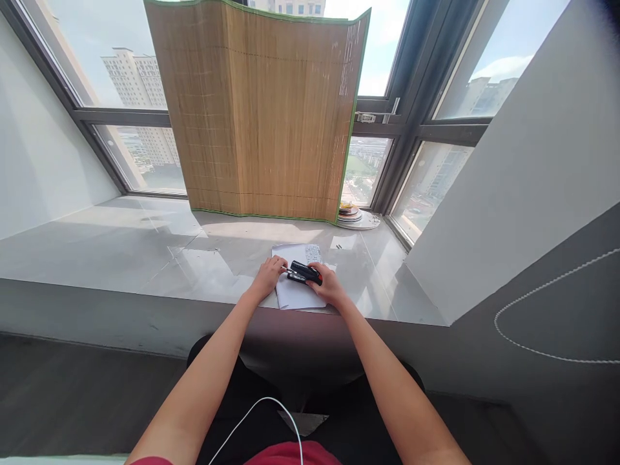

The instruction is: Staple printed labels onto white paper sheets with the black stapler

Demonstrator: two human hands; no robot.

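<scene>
My right hand (pixel 329 284) grips the right end of a black stapler (pixel 304 272), just below and right of the middle of the frame. The fingertips of my left hand (pixel 268 276) are bent in at its left end, where it looks parted; they are too small in view for me to tell whether they pinch anything. The stapler is over white paper (pixel 295 298), which lies near the front edge of a pale, glossy tiled windowsill (pixel 121 248). Small print shows at the paper's upper right.

Sunlight falls in bright patches across the tiles. A green-edged bamboo mat (pixel 285 123) stands upright at the back, against the dark-framed windows (pixel 126 117), with stacked plates (pixel 358 219) beside its lower right corner. Tall buildings show outside at upper left. A beaded cord (pixel 533 290) hangs at the right, and a white cable (pixel 266 398) curves over my lap at the bottom.
</scene>
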